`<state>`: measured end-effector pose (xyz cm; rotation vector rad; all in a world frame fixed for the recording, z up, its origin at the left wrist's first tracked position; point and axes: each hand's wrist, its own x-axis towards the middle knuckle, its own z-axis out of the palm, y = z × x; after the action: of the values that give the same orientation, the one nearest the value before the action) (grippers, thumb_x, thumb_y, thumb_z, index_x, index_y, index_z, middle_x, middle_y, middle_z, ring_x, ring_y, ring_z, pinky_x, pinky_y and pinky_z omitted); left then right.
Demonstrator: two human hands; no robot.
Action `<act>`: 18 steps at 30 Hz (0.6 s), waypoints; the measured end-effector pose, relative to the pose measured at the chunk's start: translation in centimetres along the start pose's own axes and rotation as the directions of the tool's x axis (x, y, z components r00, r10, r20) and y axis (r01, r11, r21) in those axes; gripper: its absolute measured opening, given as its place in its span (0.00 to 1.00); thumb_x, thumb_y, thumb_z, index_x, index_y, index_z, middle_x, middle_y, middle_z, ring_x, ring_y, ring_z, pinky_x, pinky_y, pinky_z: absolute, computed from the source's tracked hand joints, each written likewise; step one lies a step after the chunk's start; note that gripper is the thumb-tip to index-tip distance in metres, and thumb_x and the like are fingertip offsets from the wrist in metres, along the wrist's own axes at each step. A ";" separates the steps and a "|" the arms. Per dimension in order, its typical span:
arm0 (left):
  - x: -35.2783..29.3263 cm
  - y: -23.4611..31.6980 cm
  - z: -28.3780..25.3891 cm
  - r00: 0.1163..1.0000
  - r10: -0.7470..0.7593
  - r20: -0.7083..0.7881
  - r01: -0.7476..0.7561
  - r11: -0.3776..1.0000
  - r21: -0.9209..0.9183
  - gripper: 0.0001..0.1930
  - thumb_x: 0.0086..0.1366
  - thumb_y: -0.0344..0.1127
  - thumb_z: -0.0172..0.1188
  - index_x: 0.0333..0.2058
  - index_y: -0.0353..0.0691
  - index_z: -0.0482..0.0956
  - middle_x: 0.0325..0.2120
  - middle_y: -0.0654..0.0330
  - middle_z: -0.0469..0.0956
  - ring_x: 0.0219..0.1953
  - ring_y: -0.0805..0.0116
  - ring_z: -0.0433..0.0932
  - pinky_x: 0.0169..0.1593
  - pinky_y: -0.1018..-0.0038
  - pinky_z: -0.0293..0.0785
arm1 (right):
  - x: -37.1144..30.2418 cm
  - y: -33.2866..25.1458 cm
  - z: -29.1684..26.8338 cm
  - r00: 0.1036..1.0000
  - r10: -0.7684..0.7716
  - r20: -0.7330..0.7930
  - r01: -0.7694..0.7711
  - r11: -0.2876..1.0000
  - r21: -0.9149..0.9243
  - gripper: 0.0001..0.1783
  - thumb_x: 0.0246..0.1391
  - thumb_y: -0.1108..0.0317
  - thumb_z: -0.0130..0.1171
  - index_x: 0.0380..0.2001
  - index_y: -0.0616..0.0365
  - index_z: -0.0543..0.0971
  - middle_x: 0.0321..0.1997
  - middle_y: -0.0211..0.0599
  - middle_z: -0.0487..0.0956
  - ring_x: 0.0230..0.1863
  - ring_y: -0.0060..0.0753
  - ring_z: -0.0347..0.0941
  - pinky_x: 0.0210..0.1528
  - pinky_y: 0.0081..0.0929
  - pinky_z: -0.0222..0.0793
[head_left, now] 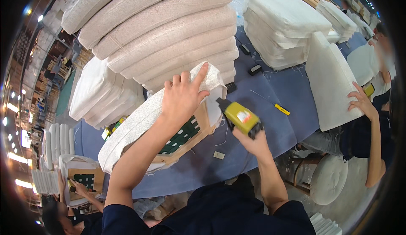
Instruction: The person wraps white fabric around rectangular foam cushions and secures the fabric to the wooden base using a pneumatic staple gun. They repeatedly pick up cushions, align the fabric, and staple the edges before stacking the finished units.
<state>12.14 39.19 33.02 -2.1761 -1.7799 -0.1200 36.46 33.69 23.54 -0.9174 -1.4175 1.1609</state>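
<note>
A seat cushion (139, 118) in off-white woven fabric stands tilted on the blue-covered table, its underside turned to the right. That underside shows a wooden frame with dark green webbing (185, 134). Across the cushion's upper edge lies my left hand (182, 93), fingers spread and pressed on the fabric. My right hand (253, 140) is wrapped round a yellow-green and black staple gun (242, 116). Its black nose points up and left, near the frame's upper right corner and a loose fabric flap. I cannot tell whether the nose touches the frame.
Behind the cushion rises a tall stack of cushions (169, 28). White cushions (283, 28) are piled at the far right. A yellow-handled screwdriver (282, 109) and a small pale block (219, 155) lie on the blue table (270, 129). Co-workers handle cushions at right and lower left.
</note>
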 end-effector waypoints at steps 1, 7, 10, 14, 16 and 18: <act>-0.2 0.0 -0.1 1.000 0.002 -0.002 -0.002 1.000 0.002 0.46 0.65 0.56 0.70 0.79 0.64 0.59 0.46 0.52 0.78 0.46 0.49 0.81 0.48 0.53 0.76 | 0.3 -0.4 0.7 1.000 0.013 0.017 -0.014 0.999 0.045 0.27 0.51 0.75 0.70 0.56 0.65 0.77 0.39 0.45 0.86 0.40 0.29 0.85 0.47 0.26 0.77; -1.0 0.3 -0.2 0.999 0.016 -0.050 -0.017 1.000 -0.016 0.49 0.63 0.48 0.74 0.79 0.64 0.58 0.49 0.52 0.77 0.47 0.49 0.80 0.48 0.53 0.76 | 3.1 2.2 3.5 0.988 -0.153 0.026 0.155 0.978 -0.143 0.27 0.49 0.68 0.73 0.53 0.65 0.79 0.28 0.38 0.84 0.30 0.30 0.83 0.37 0.24 0.75; -1.2 0.3 -0.3 1.000 0.014 -0.023 -0.014 1.000 -0.012 0.50 0.62 0.45 0.75 0.79 0.64 0.57 0.50 0.51 0.76 0.47 0.49 0.80 0.49 0.53 0.76 | 3.3 5.0 3.8 0.984 -0.156 0.090 0.174 0.955 -0.241 0.30 0.48 0.67 0.75 0.54 0.66 0.79 0.28 0.42 0.85 0.30 0.38 0.85 0.40 0.27 0.77; -0.6 -0.6 -0.1 0.999 -0.006 0.053 0.005 1.000 0.006 0.50 0.62 0.44 0.74 0.79 0.63 0.56 0.50 0.50 0.75 0.50 0.47 0.80 0.52 0.51 0.76 | 4.5 7.3 4.3 0.976 -0.158 0.152 0.194 0.946 -0.259 0.29 0.48 0.66 0.76 0.53 0.66 0.81 0.30 0.44 0.86 0.32 0.40 0.85 0.45 0.31 0.78; 0.3 -1.1 -2.0 0.978 0.020 0.209 -0.004 0.997 -0.075 0.48 0.66 0.48 0.70 0.80 0.61 0.54 0.57 0.45 0.74 0.58 0.43 0.77 0.60 0.50 0.73 | 3.7 9.1 5.6 0.999 -0.039 -0.002 0.039 0.999 -0.028 0.27 0.46 0.67 0.76 0.50 0.65 0.82 0.34 0.46 0.87 0.33 0.42 0.85 0.46 0.33 0.79; 1.2 -3.6 -2.8 0.937 0.144 0.319 -0.057 0.962 -0.267 0.45 0.71 0.53 0.64 0.81 0.60 0.51 0.64 0.41 0.71 0.65 0.39 0.73 0.68 0.50 0.68 | 2.4 8.9 6.6 0.972 -0.224 -0.073 0.223 0.975 -0.015 0.23 0.50 0.69 0.76 0.49 0.63 0.83 0.36 0.42 0.88 0.33 0.35 0.85 0.43 0.32 0.79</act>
<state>9.32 40.08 36.69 -2.5982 -1.9121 0.0554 29.07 36.92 15.51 -0.7752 -1.4246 0.9444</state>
